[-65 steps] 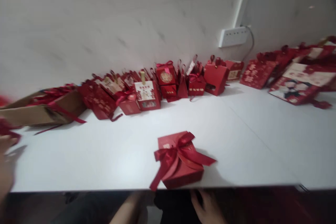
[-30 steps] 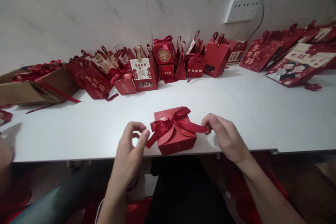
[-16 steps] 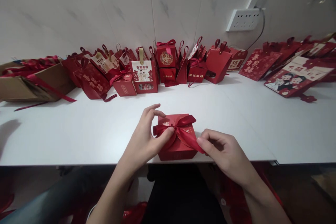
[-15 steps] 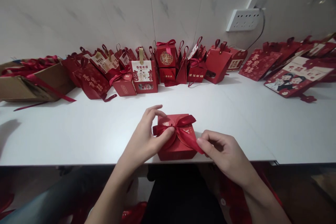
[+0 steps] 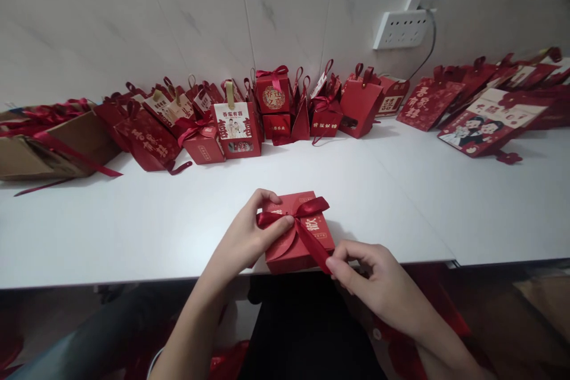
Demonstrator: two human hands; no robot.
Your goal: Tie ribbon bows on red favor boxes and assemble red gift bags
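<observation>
A red gift box [image 5: 280, 255] with gold lettering sits at the table's front edge, a dark red ribbon [image 5: 312, 206] tied in a bow across its lid. My left hand [image 5: 253, 228] grips the box from its left side, the thumb pressing on the bow's knot and the fingers curled over the far left edge. Between the thumb and fingers of my right hand [image 5: 363, 273] is the end of a ribbon tail, drawn out toward the box's near right corner. The ribbon's left loop is partly covered by my left hand.
Several red gift boxes [image 5: 240, 129] with ribbon handles line the back against the tiled wall. A cardboard box [image 5: 57, 148] of ribbons stands at the left. More red boxes [image 5: 490, 122] lean at the right. A white power strip [image 5: 401, 29] hangs on the wall.
My right hand has pulled the ribbon tail down and toward me, and more of the lid's lettering shows on the right. My left fingers have curled in closer on the box. The view has shifted slightly.
</observation>
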